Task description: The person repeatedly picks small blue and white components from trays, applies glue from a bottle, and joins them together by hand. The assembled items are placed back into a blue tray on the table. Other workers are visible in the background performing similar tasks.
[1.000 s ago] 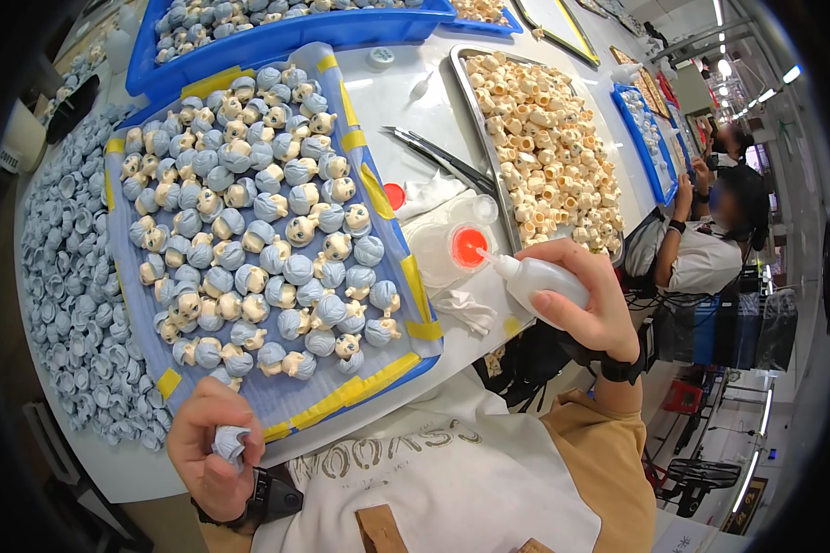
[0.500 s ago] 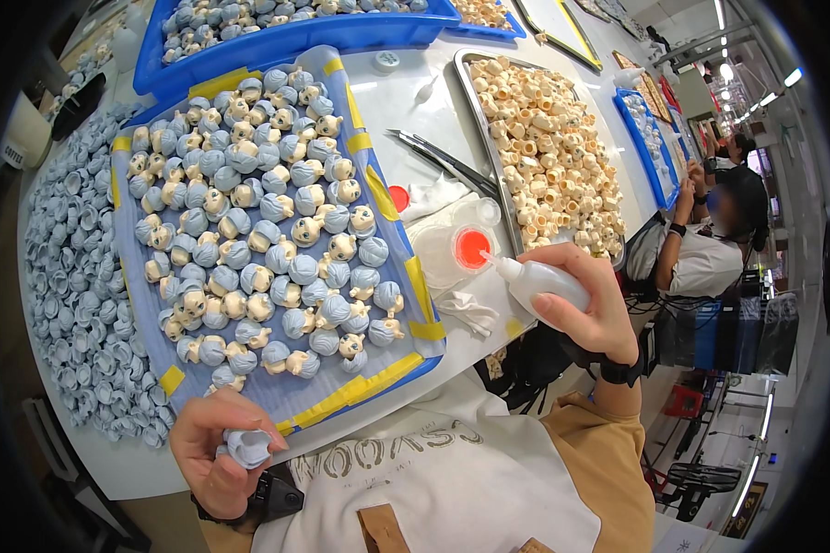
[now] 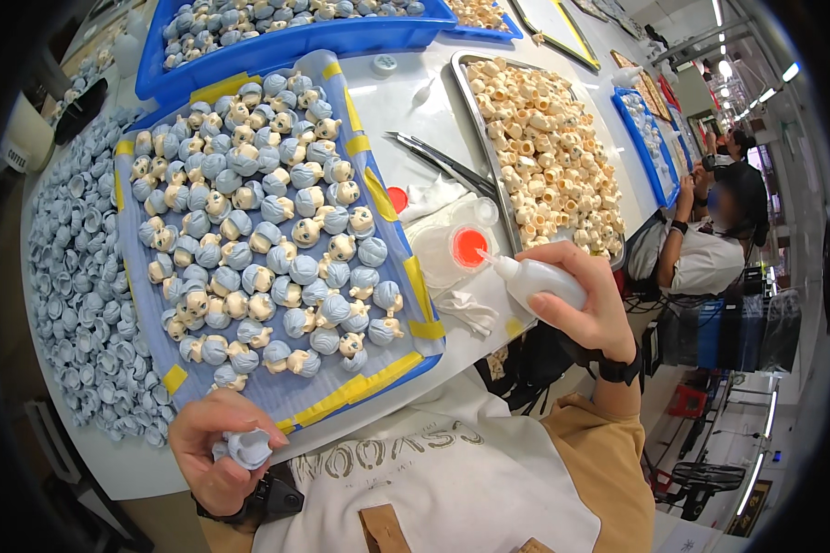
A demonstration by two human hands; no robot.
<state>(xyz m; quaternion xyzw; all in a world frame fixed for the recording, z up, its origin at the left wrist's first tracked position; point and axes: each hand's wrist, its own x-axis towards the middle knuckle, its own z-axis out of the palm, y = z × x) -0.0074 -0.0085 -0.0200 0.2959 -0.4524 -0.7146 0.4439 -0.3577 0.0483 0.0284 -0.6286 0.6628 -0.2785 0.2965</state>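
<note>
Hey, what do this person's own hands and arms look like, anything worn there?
The left hand and right hand are both ungloved. The left wristband is black with a blocky black piece; the right wristband is black too. The sleeves are tan.

left hand curled, right hand higher

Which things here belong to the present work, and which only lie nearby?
Seemingly part of the work:
pale blue hollow plastic shell in the left hand
translucent white squeeze bottle in the right hand
heaped pale blue shells
cream doll heads with blue hair
hollow cream-coloured pieces

Seemingly only lying nearby:
slim dark tweezers
crumpled white cloth
small round white lid
</note>
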